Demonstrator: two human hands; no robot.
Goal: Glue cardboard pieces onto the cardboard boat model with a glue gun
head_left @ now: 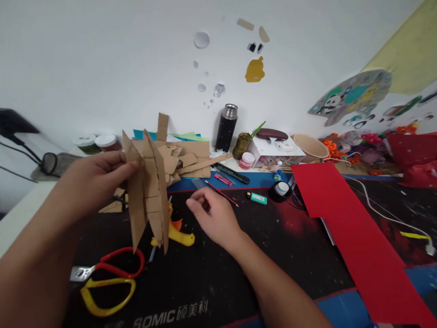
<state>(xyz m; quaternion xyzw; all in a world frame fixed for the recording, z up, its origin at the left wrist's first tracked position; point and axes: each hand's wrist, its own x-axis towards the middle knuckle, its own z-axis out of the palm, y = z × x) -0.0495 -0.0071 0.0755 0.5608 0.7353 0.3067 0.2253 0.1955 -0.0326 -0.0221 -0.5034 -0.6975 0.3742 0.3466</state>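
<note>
The folded cardboard piece (156,200) is upright, left of the middle of the frame, above a black mat (300,259). The left hand (92,182) pinches its upper left edge between thumb and fingers. The right hand (218,218), near the centre, has its fingers bent inward. A small clear strip (197,183) is at its fingertips, but I cannot tell whether the hand is closed on it.

The mat covers most of the counter (22,223), whose white surface appears at the lower left. Behind it stands a white wall (136,59) with some stickers.

Scissors (139,264) with one red and one yellow handle lie at the lower left. A yellow plastic thing (182,238) lies just beside the cardboard. Behind the hands are cardboard scraps (194,148), a red pencil (223,195) and a dark cutter knife (234,173); a black flask (226,130) stands near the wall. A long red sheet (355,246) occupies the right side.

The folded piece partly hides the yellow thing, and the left forearm covers the tips of the scissors. The red sheet is cut off at the lower right.
</note>
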